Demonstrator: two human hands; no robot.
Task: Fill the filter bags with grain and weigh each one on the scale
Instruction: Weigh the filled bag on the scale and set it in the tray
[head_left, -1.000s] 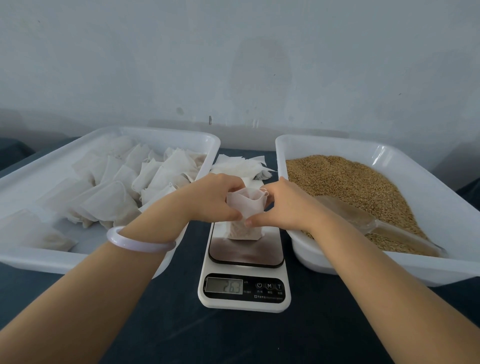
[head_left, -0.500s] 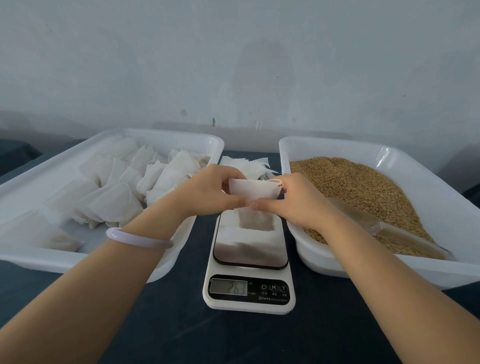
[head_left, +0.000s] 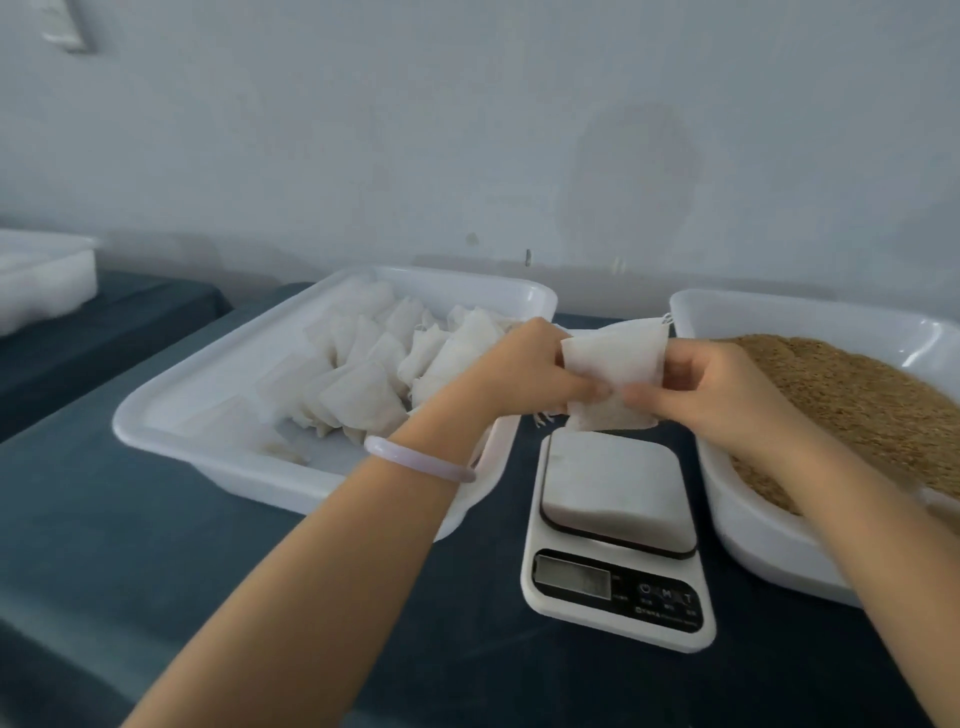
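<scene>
Left hand (head_left: 524, 374) and right hand (head_left: 722, 395) pinch a small white filter bag (head_left: 613, 364) over the white scale (head_left: 618, 535) — many white bags (head_left: 363, 395) look done, much brown grain (head_left: 857, 395) left.

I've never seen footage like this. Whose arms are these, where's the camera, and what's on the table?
No machine here: a person works bare-handed, and the one camera sits on their head, looking forward and down. Their left hand and right hand pinch a small white fabric-like filter bag over the far end of a white digital kitchen scale, whose display is too blurred to read. On the dark blue tabletop, the white plastic tray at left holds more white bags; the white plastic tray at right holds brown grain.
</scene>
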